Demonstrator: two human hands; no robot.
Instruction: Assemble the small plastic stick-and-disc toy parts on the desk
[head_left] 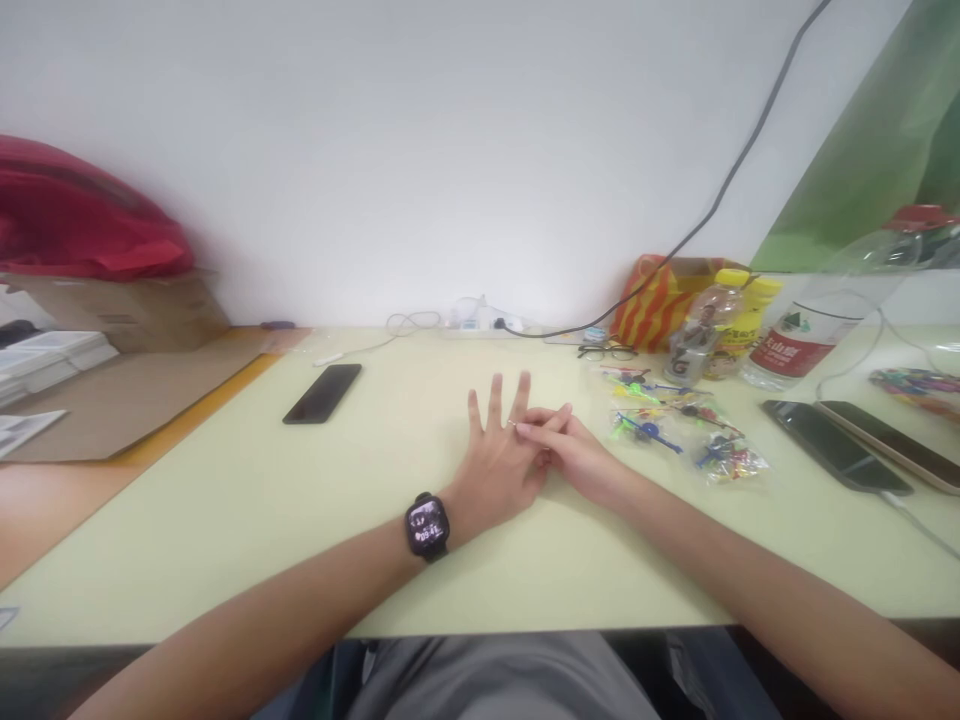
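My left hand [496, 470] is held palm down above the pale green tabletop [360, 560], its fingers stretched out and apart, holding nothing. A black smartwatch [427, 526] is strapped round that wrist. At the base of one left finger shows a small shiny ring [512, 424]. My right hand [574, 455] reaches in from the right with thumb and fingertips closed on the ring at that finger. Its fingers partly cover the left index finger and thumb. Whether the ring sits fully round the finger is too small to tell.
A black phone [322, 394] lies left. To the right are bagged colourful plastic toys [660, 425], eyeglasses [606, 352], a yellow-capped bottle [701, 325], a large water bottle [799, 345] and two more phones [832, 445]. Cardboard [127, 395] covers the far left; a power strip [472, 322] sits by the wall.
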